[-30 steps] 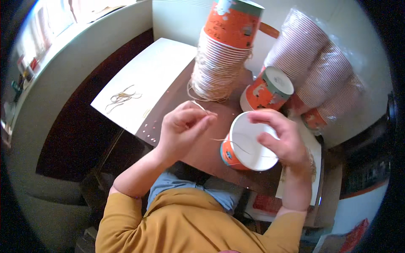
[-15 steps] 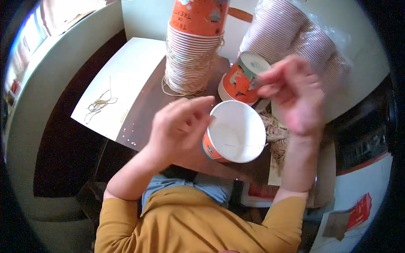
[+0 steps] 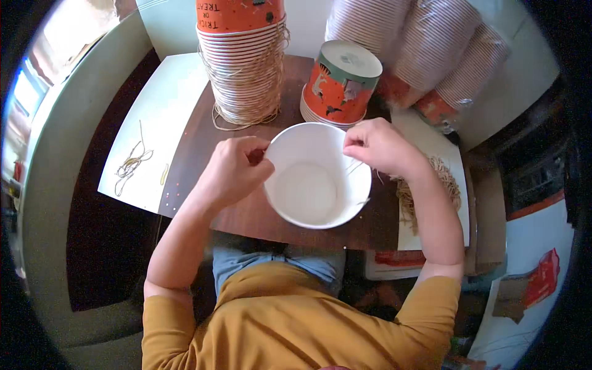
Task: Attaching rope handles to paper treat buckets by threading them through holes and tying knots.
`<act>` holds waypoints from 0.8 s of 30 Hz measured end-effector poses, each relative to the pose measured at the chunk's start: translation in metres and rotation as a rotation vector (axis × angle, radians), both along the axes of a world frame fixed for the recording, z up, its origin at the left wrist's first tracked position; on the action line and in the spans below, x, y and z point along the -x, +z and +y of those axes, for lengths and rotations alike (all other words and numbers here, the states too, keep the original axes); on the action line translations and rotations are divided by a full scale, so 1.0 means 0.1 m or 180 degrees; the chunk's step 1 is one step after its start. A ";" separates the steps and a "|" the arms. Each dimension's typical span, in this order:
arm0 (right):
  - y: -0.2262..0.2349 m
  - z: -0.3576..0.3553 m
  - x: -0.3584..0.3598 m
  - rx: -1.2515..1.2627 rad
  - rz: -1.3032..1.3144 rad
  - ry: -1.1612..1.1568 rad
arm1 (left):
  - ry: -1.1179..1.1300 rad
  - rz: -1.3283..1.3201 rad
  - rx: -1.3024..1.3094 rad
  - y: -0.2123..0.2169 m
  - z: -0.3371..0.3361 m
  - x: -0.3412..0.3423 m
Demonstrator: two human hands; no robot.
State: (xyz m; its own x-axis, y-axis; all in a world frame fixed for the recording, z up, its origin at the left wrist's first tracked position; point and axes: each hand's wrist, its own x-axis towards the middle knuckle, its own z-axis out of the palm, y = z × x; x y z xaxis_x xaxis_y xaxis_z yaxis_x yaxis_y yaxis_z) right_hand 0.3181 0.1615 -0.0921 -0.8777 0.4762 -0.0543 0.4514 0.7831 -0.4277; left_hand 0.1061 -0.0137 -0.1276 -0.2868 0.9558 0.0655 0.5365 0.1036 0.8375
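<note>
A round paper bucket (image 3: 305,191), white inside, stands with its mouth up on the table in front of me. At its left rim my left hand (image 3: 237,171) is closed, thumb and forefinger pinching the edge. My right hand (image 3: 383,148) is closed in a pinch at the right rim. A thin pale cord (image 3: 354,166) shows inside the wall just below those fingertips, and a short light end sticks out lower on the right rim. What exactly the right fingertips grip is partly hidden.
Behind stands a tall stack of orange buckets (image 3: 243,74) hung with cord loops. Beside it is an upside-down orange-and-green bucket (image 3: 342,83). Plastic-wrapped stacks (image 3: 431,49) lean at the back right. A bundle of cords (image 3: 441,191) lies right; loose cord (image 3: 131,165) lies left.
My right hand has come down from the raised spot to the right rim. My left hand now meets the left rim. My view has shifted, and the bucket sits further left in it.
</note>
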 end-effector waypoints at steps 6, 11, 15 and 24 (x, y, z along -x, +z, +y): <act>0.23 -0.44 0.04 -0.0121 0.0885 0.0302 | 0.0383 0.0449 0.0018 0.01 0.01 0.01; 0.24 -0.47 0.07 -0.0225 0.0785 0.0476 | 0.0398 0.0849 0.0089 0.07 0.06 -0.01; 0.18 -0.44 0.07 -0.0042 0.0564 0.0381 | -0.0017 0.0891 -0.0666 0.06 0.14 0.03; 0.31 -0.58 0.05 -0.0124 0.0711 -0.0005 | -0.0285 -0.1466 -0.0215 -0.18 0.04 0.22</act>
State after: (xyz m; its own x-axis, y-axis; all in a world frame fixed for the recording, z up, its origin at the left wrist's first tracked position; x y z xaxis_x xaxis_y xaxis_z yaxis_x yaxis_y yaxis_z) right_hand 0.3136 0.1037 -0.0615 -0.8651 0.4755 0.1596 0.3501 0.8004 -0.4867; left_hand 0.0843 -0.0099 -0.1452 -0.2172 0.9760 0.0136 0.1121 0.0111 0.9936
